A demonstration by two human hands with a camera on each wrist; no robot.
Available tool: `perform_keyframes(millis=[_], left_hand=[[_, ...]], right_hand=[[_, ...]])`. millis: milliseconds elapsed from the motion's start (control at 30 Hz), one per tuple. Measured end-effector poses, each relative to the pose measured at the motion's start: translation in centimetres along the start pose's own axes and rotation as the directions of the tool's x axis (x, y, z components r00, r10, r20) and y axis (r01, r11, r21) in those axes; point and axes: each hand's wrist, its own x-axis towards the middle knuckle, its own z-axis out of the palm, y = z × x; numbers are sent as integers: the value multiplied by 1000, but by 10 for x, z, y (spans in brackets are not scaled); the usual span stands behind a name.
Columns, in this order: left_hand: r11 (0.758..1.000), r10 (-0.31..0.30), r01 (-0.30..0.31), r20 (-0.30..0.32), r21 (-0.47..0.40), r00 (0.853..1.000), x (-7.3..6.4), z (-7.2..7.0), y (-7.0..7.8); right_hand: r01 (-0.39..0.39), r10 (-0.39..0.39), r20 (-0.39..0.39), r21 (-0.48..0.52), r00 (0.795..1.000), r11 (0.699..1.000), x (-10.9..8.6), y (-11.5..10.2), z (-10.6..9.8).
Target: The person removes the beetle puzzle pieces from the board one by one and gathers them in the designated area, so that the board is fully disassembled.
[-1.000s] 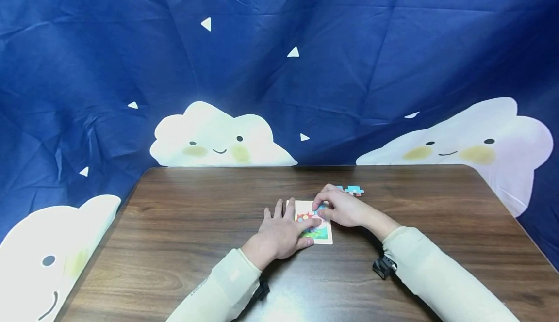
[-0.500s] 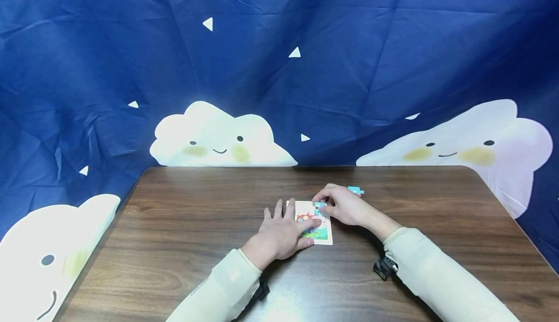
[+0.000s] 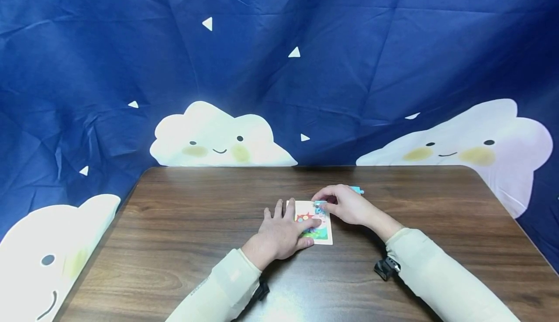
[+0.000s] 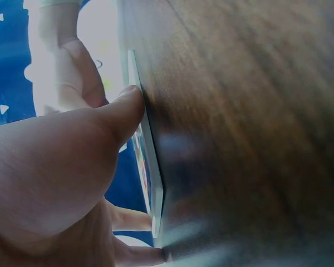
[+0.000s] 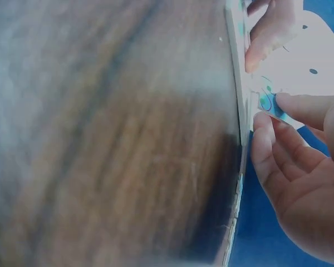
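Note:
A small jigsaw puzzle board [image 3: 304, 206] with a pale border lies flat on the table, its picture showing red, green and pink parts. My left hand [image 3: 281, 234] rests on its left side with fingers spread, the thumb at the near edge and the index finger across the picture. At the upper right corner of the board, my right hand [image 3: 347, 205] pinches a blue puzzle piece [image 5: 271, 104] between thumb and fingers. In the right wrist view the piece stands tilted, close over the board. The fingers hide part of the picture.
Another blue puzzle piece [image 3: 357, 189] lies on the wooden table [image 3: 196, 215] just beyond my right hand, mostly hidden by it. Behind the table's far edge hangs a blue curtain [image 3: 340, 70] printed with white clouds.
My right hand has shifted slightly away from me at the board's upper corner, with the blue puzzle piece still pinched. It now covers more of the loose pieces. My left hand has stayed put.

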Motion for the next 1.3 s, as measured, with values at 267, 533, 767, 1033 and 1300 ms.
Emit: perform_keyframes(millis=[267,533,767,1033,1300], left_hand=[[1000,0,0,-2,-10,1000,0,-1,0],[1000,-2,2,-5,-18,1000,-1,-1,0],[1000,-5,5,-1,-25,1000,-1,-1,0],[1000,-3,3,-7,-25,1000,-1,-1,1],[1000,-4,4,-4,-31,1000,-1,-1,0]], right_hand=[[-43,48,-46,98,998,994,-6,1,-12],[-46,60,-66,192,996,980,-14,3,-21],[-60,79,-92,195,993,979,-18,4,-27],[-107,133,-123,198,983,974,-24,8,-35],[-116,137,-178,124,974,985,-32,18,-46]])
